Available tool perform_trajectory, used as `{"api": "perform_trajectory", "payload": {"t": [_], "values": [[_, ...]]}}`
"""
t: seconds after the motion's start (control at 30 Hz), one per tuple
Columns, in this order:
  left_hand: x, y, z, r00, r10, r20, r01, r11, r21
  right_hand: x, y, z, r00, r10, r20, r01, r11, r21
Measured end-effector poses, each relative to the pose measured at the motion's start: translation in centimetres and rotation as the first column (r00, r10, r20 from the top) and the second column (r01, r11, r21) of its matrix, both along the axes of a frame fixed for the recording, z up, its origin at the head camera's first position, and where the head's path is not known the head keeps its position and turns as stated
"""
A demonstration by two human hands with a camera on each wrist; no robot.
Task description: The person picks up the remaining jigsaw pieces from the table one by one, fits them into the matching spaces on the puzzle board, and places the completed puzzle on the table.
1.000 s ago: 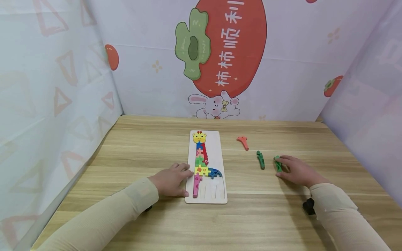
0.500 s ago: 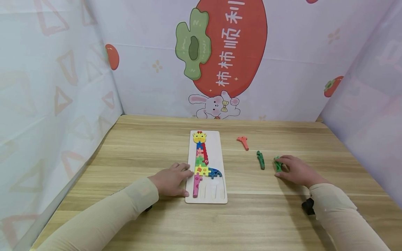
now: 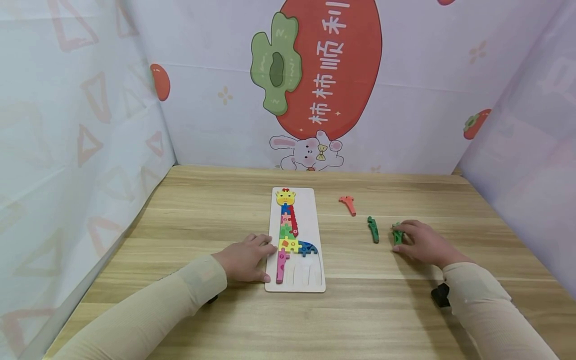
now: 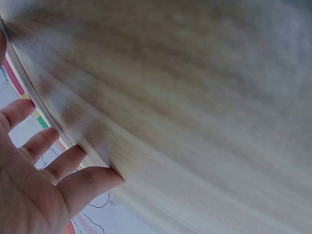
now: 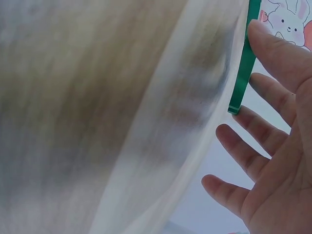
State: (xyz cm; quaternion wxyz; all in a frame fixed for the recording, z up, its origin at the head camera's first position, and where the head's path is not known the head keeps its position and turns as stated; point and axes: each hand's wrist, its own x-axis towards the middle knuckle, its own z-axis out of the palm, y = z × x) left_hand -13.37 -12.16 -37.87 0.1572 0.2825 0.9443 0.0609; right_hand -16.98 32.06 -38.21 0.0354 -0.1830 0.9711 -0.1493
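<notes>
Just left of lower center, the left hand (image 3: 243, 260) rests spread fingers against the giraffe puzzle board (image 3: 308, 210), mid-frame. Right of center on the counter (image 3: 360, 315) lie an orange piece (image 3: 350, 204) and a dark-green piece (image 3: 373, 230); farther right, the right hand (image 3: 426, 245) pinches a brighter green piece (image 3: 398, 236).

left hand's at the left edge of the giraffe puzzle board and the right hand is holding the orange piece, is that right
Not quite: the right hand holds a green piece, as the right wrist view shows. The left hand is indeed at the left edge of the giraffe puzzle board.
</notes>
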Motion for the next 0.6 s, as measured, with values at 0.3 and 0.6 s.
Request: {"api": "perform_trajectory", "payload": {"t": [0.3,0.6], "values": [[-0.08,-0.02,-0.20,1.000,-0.001,-0.006,0.001,1.000,0.001,0.09,-0.41,0.45,1.000,-0.014,0.012,0.014,1.000,0.000],[-0.12,-0.06,-0.30,1.000,-0.007,-0.014,0.007,1.000,0.001,0.19,-0.69,0.81,1.000,-0.021,0.009,0.021,1.000,-0.002]]}}
